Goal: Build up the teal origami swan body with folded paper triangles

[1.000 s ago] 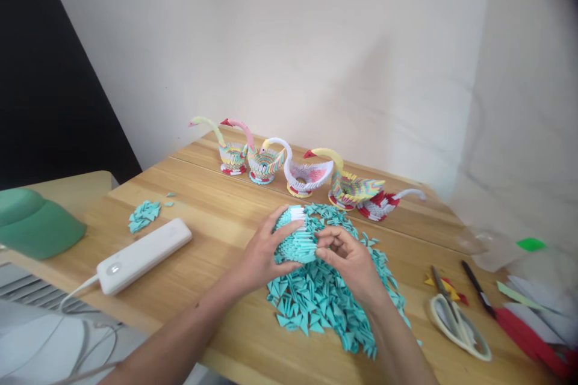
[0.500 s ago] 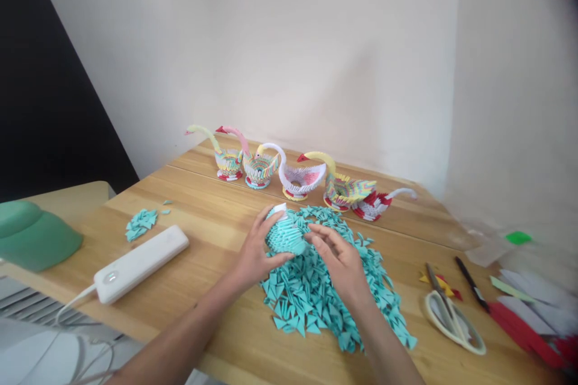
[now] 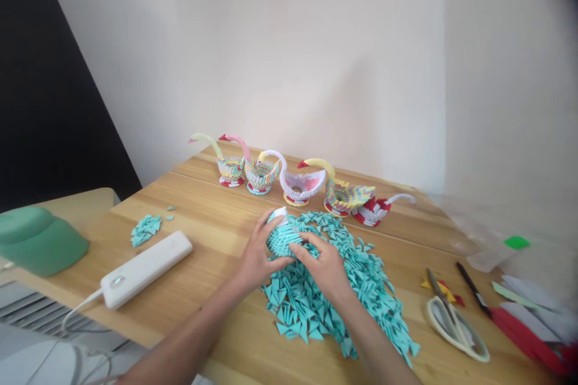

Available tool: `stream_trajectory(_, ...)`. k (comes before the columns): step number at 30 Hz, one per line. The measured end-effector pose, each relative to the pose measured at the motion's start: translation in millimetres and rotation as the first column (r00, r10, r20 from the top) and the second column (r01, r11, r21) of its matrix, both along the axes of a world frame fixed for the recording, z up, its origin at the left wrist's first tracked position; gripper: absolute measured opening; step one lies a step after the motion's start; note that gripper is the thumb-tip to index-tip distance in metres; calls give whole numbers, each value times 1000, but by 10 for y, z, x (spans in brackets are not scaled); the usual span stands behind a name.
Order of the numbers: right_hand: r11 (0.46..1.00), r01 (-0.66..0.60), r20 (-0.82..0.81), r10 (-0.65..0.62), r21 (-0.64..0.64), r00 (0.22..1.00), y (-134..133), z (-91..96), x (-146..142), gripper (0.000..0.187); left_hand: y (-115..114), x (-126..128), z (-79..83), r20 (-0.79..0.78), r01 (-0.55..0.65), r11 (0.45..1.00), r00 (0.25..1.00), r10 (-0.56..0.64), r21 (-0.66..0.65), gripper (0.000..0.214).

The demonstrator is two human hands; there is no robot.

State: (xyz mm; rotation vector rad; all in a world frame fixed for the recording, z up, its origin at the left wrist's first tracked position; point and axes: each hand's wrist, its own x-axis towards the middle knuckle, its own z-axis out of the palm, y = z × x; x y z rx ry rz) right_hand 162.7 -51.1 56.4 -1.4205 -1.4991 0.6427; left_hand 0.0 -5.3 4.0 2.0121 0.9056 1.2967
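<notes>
My left hand [image 3: 258, 252] is wrapped round the left side of a rounded turquoise folded-paper model [image 3: 283, 236], built from interlocked triangles with a white patch at its top. On the model's right side, my right hand [image 3: 323, 261] presses with thumb and fingers; whether a loose piece sits between them is hidden. Both hands hold the model above the near-left part of a large heap of turquoise folded paper triangles [image 3: 370, 280].
Several folded-paper swans [image 3: 302, 183] stand in a row at the back. To the left lie a white power bank [image 3: 147, 267] with a cable, a small turquoise pile [image 3: 146, 230] and a green object [image 3: 40, 240]. Scissors [image 3: 451, 319], a black pen [image 3: 473, 289] and paper sheets [image 3: 537, 307] lie right.
My right hand has moved left from just beside the model onto its right side, its fingers now touching it. The camera view has shifted slightly.
</notes>
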Motion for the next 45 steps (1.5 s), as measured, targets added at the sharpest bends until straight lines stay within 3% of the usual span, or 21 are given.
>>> stream_trajectory(5, 995, -64, 181, 49, 79, 982, 165, 94, -163, 20, 85, -58, 2, 114, -92, 995, 990, 87, 37, 88)
stream_trajectory(8, 973, -166, 400, 90, 161, 912, 338, 156, -301, 16, 196, -131, -20, 116, -184, 981, 978, 175, 70, 94)
stream_trajectory(11, 943, -276, 574, 124, 184, 809, 516, 103, -474, 11, 283, -270, -86, 14, -244, 967, 970, 244, 75, 93)
stream_trajectory(15, 929, -348, 679, 176, 124, 713, 609, -107, -689, 8, 243, -578, -189, -223, -268, 962, 937, 271, 44, 89)
stream_trajectory(21, 901, -405, 727, 171, 158, 665, 527, -196, -777, 11, 154, -948, -186, -352, -229, 958, 894, 277, 173, 52)
stream_trajectory(24, 898, -413, 730, 180, 152, 660, 510, -136, -768, 12, 229, -967, -140, -351, -190, 962, 902, 251, 198, 33)
stream_trajectory(28, 902, -408, 742, 179, 138, 646, 520, -99, -769, 9, 329, -935, -88, -340, -144, 969, 918, 206, 199, 25)
stream_trajectory(34, 892, -422, 738, 175, 162, 652, 532, -109, -797, 13, 364, -920, -58, -348, -96, 980, 925, 152, 172, 20)
stream_trajectory(38, 864, -453, 681, 198, 218, 705, 520, 30, -757, 15, 385, -924, -57, -371, -94, 982, 917, 150, 164, 19)
stream_trajectory(41, 900, -372, 502, 219, 228, 837, 472, 161, -622, 13, 396, -961, -28, -391, -85, 983, 909, 142, 160, 20)
stream_trajectory(45, 978, -210, 108, 208, 11, 972, 300, 187, -356, 23, 270, -960, 144, -353, -95, 978, 923, 156, 184, 35)
